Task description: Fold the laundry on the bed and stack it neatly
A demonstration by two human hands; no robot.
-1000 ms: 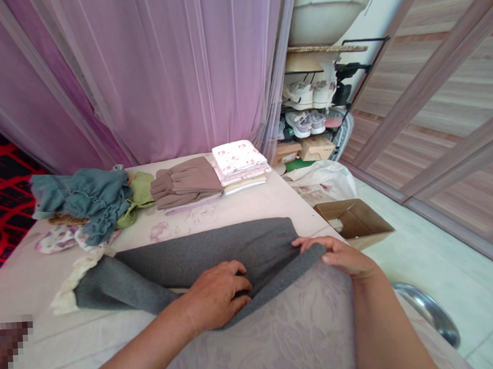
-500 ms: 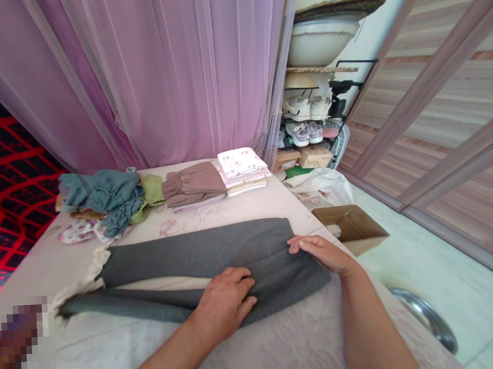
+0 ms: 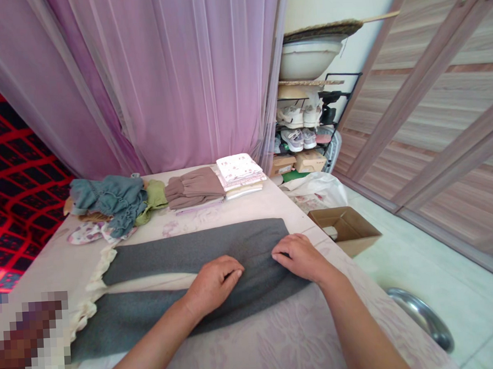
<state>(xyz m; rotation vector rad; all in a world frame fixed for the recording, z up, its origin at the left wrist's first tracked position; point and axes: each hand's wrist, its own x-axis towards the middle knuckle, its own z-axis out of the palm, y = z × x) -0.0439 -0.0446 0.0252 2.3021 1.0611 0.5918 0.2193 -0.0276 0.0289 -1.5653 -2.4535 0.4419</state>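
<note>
A pair of grey trousers (image 3: 154, 313) with cream ruffled hems lies flat across the bed, its legs pointing left and its waist end at the right. My left hand (image 3: 216, 282) is closed over the upper part, thumb and fingers pinching the cloth near where the legs part. By the waist end, my right hand (image 3: 297, 257) also has its fingers curled together on the fabric. The fingertips of both hands meet the cloth; how much of it they grip is partly hidden.
Behind the trousers lie a rumpled blue garment (image 3: 110, 200), a green cloth (image 3: 155, 195), a folded brown garment (image 3: 195, 187) and a stack of folded white cloths (image 3: 241, 171). Right of the bed are an open cardboard box (image 3: 356, 228), a metal basin (image 3: 422, 318) and a shoe rack (image 3: 341, 99).
The near trouser leg has spread out toward me, away from the far leg. My right hand has shifted left and curled its fingers; my left fingers have drawn together. The view has shifted slightly.
</note>
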